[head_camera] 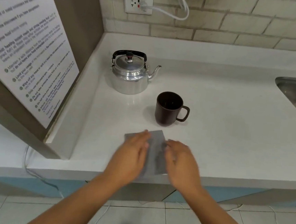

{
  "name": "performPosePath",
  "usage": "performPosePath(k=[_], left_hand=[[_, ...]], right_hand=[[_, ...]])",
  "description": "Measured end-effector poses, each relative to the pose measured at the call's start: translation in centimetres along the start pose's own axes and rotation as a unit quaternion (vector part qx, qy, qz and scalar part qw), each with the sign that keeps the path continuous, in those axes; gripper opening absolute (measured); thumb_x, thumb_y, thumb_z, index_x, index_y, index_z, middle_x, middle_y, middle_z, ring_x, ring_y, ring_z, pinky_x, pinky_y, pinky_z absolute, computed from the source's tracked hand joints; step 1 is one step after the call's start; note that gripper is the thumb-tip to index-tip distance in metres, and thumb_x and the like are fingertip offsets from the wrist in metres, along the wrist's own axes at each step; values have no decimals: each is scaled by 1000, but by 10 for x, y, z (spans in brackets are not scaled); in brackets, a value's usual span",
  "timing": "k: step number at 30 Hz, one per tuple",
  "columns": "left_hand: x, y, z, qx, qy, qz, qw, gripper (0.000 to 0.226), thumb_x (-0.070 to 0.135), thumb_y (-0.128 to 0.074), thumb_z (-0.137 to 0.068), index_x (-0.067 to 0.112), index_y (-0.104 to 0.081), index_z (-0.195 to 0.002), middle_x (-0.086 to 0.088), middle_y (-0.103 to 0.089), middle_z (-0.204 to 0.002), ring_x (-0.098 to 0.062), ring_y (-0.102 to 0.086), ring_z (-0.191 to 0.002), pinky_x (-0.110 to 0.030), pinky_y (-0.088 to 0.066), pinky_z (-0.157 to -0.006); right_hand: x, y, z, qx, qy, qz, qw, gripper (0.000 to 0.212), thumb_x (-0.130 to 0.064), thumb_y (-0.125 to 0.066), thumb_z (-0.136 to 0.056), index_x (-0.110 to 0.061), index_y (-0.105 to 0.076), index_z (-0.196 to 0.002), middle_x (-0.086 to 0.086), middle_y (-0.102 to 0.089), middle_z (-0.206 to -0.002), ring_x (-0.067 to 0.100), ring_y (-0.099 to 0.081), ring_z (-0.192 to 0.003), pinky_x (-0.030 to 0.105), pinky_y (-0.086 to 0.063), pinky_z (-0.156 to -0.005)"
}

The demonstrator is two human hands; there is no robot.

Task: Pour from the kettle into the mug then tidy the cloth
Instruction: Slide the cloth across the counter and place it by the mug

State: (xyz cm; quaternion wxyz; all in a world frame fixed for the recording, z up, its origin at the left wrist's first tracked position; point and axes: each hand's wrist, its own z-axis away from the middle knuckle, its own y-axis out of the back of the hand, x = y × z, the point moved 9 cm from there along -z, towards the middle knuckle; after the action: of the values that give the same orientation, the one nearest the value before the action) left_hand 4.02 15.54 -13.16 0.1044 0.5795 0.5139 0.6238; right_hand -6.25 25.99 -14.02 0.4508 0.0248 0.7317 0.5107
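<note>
Cloth [155, 154] flat on counter, both hands' fingers [143, 138] flat on it.

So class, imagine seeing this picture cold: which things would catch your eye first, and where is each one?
Most likely the two hands, left hand and right hand, lying flat on a grey cloth at the front edge of the white counter. Next, the shiny metal kettle standing near the back left corner, spout pointing right. Between kettle and cloth stands a dark mug, handle to the right.
</note>
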Motion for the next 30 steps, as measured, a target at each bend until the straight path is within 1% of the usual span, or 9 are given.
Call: performPosePath(k=[2,5,7,10,12,15,19,27,30], left_hand=[[3,-32,10,-87,-13,-66,994,50,44,-23,-101,31,-19,-149,6,-18,-159,-13,-9,-146,-20,-4,-115],[-32,-32,10,-111,21,-169,979,55,53,-11,-98,36,0,-149,8,5,-160,-12,14,-145,-29,10,-115],[-68,-12,-3,-102,78,-203,971,56,49,-12,-99,31,4,-149,3,7,-161,-17,14,-146,-33,11,-116],[-119,12,-49,-107,165,-232,953,55,39,-16,-102,23,1,-151,-6,6,-161,-25,8,-147,-42,6,-118],[-118,4,-94,-129,135,-230,955,53,33,-19,-103,21,-4,-152,-8,3,-162,-27,6,-147,-42,4,-117],[-89,-33,-146,-192,28,-195,961,51,31,-21,-103,25,-7,-152,-3,3,-162,-23,8,-147,-39,6,-117],[-70,-51,-167,-222,-63,-186,955,52,34,-20,-102,28,-6,-152,2,5,-161,-18,11,-146,-35,10,-115],[-93,-25,-124,-201,-25,-209,957,51,37,-15,-103,30,1,-151,4,9,-161,-13,14,-145,-35,9,-118],[-98,-13,-96,-183,32,-207,961,52,37,-15,-103,29,4,-151,4,10,-160,-14,13,-146,-35,10,-117]], right_hand=[[35,22,0,37,-47,39,997,38,-18,-39,-96,-10,-54,-131,11,-55,-138,28,-41,-132,30,-29,-108],[61,21,-26,2,-84,108,991,50,-22,-28,-100,-6,-26,-147,13,-23,-158,32,-11,-147,42,-9,-119],[63,10,-46,-36,-73,147,986,54,-25,-21,-101,-9,-9,-151,10,-5,-161,30,3,-148,44,0,-120],[67,1,-58,-55,-66,171,982,55,-29,-15,-101,-11,0,-151,7,4,-162,28,11,-147,43,4,-120],[72,-1,-58,-58,-58,171,982,56,-32,-14,-101,-13,2,-151,6,6,-162,26,13,-147,41,6,-120],[75,-2,-57,-72,-48,156,984,57,-35,-15,-101,-15,4,-151,3,8,-161,23,16,-146,38,8,-119],[74,-2,-57,-83,-38,150,984,58,-37,-15,-101,-16,6,-150,1,11,-161,22,19,-145,37,9,-119],[75,-4,-56,-87,-50,167,981,58,-36,-14,-101,-14,6,-150,4,10,-161,25,17,-146,39,8,-119],[75,-4,-56,-93,-48,167,980,57,-36,-14,-101,-14,5,-150,5,10,-161,26,16,-146,40,7,-120]])
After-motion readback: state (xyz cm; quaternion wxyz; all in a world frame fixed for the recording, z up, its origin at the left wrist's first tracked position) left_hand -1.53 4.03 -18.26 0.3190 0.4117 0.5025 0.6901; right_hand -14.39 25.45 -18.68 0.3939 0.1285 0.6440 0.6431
